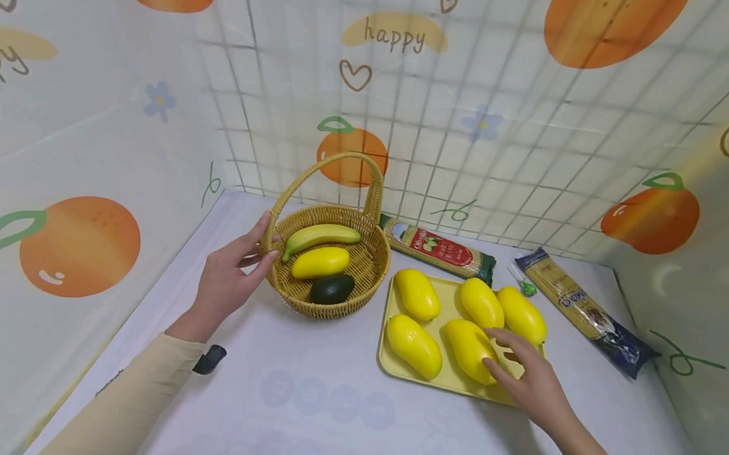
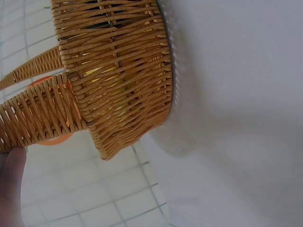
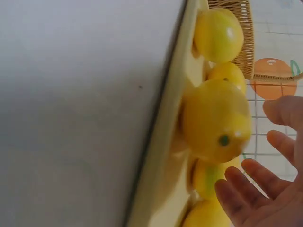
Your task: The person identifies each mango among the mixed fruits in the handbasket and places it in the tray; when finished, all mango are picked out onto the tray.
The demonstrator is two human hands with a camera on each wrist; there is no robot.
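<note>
My left hand (image 1: pixel 230 276) grips the side of a wicker basket (image 1: pixel 331 312) at the foot of its arched handle (image 1: pixel 350 155), thumb and fingers on either side of it. A banana (image 1: pixel 322 237), a yellow mango (image 1: pixel 321 263) and a dark green avocado (image 1: pixel 332 290) lie in the basket. Over the right part of a pale yellow tray (image 1: pixel 443 385), my right hand (image 1: pixel 531 374) hovers with fingers spread around the near side of a mango (image 1: pixel 465 345). In the right wrist view, the fingers (image 3: pixel 246 187) are loosely bent beside that mango (image 3: pixel 215 120).
Several other mangoes (image 1: pixel 416 293) share the tray. Behind it lies a pasta packet with a red label (image 1: pixel 439 247); a blue-ended pasta packet (image 1: pixel 585 309) lies to the right. A small green-tipped item (image 1: pixel 527 287) sits between them. A white wire grid (image 1: pixel 404 122) backs the table.
</note>
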